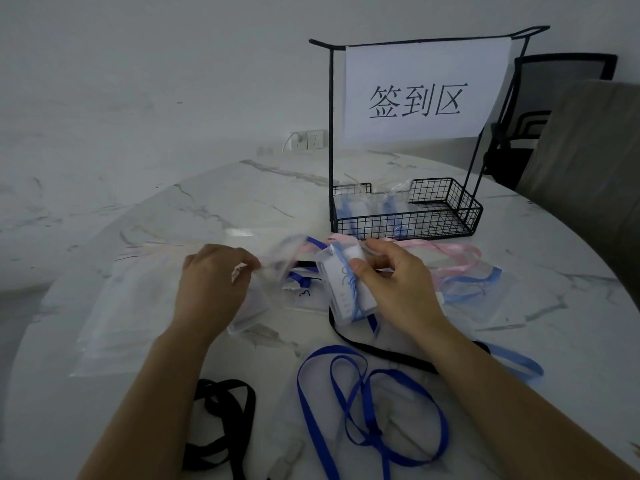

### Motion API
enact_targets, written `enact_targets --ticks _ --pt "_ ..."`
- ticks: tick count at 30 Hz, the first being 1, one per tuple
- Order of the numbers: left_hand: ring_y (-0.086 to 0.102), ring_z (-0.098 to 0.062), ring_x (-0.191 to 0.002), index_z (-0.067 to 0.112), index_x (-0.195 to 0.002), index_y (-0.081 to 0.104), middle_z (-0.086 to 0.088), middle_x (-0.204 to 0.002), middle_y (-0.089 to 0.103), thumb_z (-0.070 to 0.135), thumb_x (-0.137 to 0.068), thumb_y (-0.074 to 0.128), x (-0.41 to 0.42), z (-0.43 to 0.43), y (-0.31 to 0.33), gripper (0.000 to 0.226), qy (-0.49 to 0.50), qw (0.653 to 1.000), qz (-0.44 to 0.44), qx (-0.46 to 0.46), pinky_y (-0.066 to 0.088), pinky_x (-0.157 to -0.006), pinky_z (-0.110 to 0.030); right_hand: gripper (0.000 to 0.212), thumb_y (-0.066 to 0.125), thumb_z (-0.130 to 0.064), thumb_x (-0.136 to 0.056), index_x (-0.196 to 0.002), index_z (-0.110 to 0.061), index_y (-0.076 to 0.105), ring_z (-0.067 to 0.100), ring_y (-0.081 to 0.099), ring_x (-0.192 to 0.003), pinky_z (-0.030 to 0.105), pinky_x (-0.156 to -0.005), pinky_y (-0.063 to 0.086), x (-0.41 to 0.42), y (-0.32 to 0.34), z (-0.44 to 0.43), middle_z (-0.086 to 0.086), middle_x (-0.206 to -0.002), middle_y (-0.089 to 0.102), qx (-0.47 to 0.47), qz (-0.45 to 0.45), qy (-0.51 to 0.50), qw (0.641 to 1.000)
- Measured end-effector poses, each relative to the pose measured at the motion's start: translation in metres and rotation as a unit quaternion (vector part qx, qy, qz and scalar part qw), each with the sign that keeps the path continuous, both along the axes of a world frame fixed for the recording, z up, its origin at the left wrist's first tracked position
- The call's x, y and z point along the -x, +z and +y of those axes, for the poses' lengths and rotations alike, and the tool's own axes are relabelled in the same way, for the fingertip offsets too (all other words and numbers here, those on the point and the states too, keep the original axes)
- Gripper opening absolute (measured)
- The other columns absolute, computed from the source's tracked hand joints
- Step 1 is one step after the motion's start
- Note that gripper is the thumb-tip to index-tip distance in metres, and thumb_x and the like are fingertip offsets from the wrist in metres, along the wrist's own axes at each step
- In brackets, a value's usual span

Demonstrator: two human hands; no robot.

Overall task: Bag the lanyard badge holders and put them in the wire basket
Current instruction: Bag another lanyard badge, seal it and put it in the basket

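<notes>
Marble table (pixel 214 202), pale wall (pixel 138 64); wire basket (pixel 446 216) far R.

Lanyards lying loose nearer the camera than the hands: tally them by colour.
Dark blue lanyard: 1
Black lanyards: 2
Light blue lanyard: 1
Total: 4

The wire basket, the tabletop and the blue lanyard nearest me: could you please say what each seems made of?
Wire basket: thin metal wire, matte black coating, open grid. Tabletop: marble or marble-look slab, white with grey veins, faint sheen. Blue lanyard: flat woven ribbon, probably polyester, lying in limp loops.
</notes>
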State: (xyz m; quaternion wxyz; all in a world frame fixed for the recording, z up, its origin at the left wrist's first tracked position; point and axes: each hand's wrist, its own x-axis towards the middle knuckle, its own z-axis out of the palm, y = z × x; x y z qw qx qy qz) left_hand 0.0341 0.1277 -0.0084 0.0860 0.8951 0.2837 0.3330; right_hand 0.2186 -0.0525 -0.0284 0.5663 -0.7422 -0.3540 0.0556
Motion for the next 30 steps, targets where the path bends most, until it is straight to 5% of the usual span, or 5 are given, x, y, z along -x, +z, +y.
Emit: enact_targets --ticks 7,9,12,17,30 --pt "0.057 -0.033 -0.105 0.009 -0.100 0.070 -0.009 -0.113 0.066 -0.010 -0.079 0.060 -0.005 -0.007 -0.004 0.031 0.015 0.999 -0.035 0.028 0.048 -0.088 -0.047 0.023 0.063 -0.031 -0.096 -0.115 -0.020 0.071 -0.016 0.057 -0.080 -0.002 -0.064 0.039 -0.004 -0.002 0.000 -0.022 -0.090 0.064 0.025 0.023 -0.003 0.999" --pt "0.057 -0.029 -0.096 0.014 -0.099 0.069 -0.005 -0.104 0.065 0.014 -0.085 0.071 -0.008 -0.015 -0.002 0.014 0.005 0.999 -0.042 0.004 0.050 -0.078 -0.044 0.028 0.062 -0.033 -0.096 -0.118 -0.017 0.069 -0.012 0.057 -0.084 -0.003 -0.064 0.039 -0.006 -0.002 0.000 -0.015 -0.097 0.066 0.024 0.034 -0.008 0.999" --pt "0.054 -0.020 -0.093 0.024 -0.098 0.072 0.003 -0.099 0.062 0.054 -0.081 0.071 -0.016 -0.025 -0.002 0.034 0.027 0.999 0.046 0.003 0.048 -0.078 -0.038 0.030 0.061 -0.036 -0.097 -0.119 -0.017 0.068 -0.011 0.056 -0.089 -0.003 -0.062 0.039 -0.008 -0.001 0.000 -0.010 -0.108 0.068 0.028 0.039 -0.010 0.999" --pt "0.055 -0.020 -0.086 0.014 -0.089 0.077 -0.002 -0.090 0.063 0.024 -0.086 0.071 -0.020 -0.024 -0.011 0.012 0.041 0.998 0.018 0.036 0.042 -0.068 -0.031 0.027 0.060 -0.035 -0.097 -0.118 -0.019 0.068 -0.003 0.061 -0.092 0.008 -0.069 0.042 -0.007 -0.001 0.000 -0.010 -0.107 0.069 0.029 0.061 0.005 0.998" --pt "0.068 -0.022 -0.073 0.011 -0.090 0.076 -0.004 -0.083 0.074 0.011 -0.084 0.071 -0.022 -0.033 0.000 0.007 0.018 0.994 -0.061 0.089 0.055 -0.075 -0.037 0.010 0.066 -0.024 -0.094 -0.095 -0.032 0.073 -0.009 0.068 -0.081 0.004 -0.066 0.047 0.005 0.004 -0.003 -0.020 -0.088 0.075 0.036 0.105 0.125 0.986"
